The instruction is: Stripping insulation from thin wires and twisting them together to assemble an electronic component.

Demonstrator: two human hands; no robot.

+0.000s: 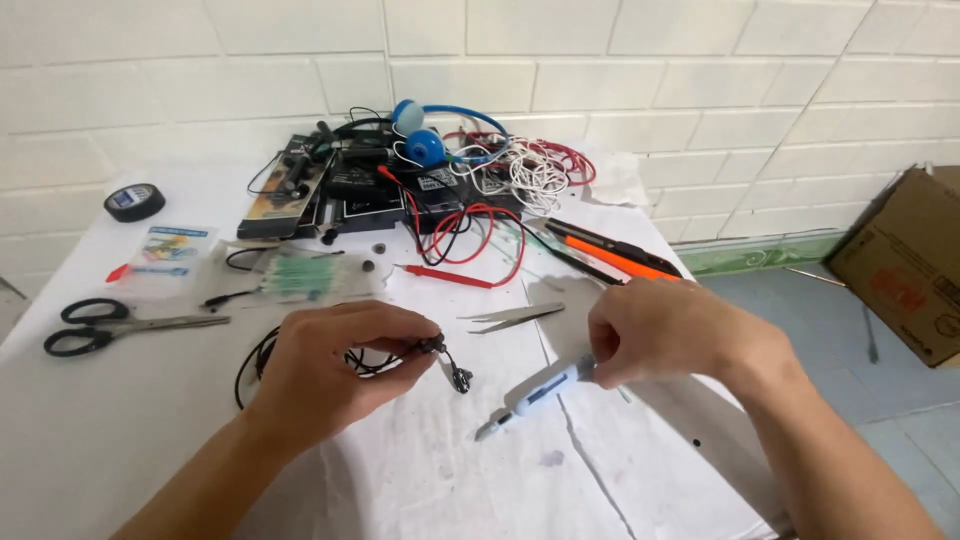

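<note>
— What can't you make out?
— The cardboard box [905,262] at three o'clock runs off the edge. The left hand [325,365] hides most of the black cable [452,370].
— And the right hand [665,333]?
— It covers the pen tool's [535,397] rear end.

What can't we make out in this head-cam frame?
Head view:
- Black cable: grip point hidden inside left hand.
- White pen-shaped tool: rear end covered by right hand; tip type too small to tell.
- Cardboard box: cut off by right edge.
- Gear under blue headphones: tangled wires mask it.

White table [90,420] bears scissors [110,326], tape roll [134,202], tweezers [515,317].
</note>
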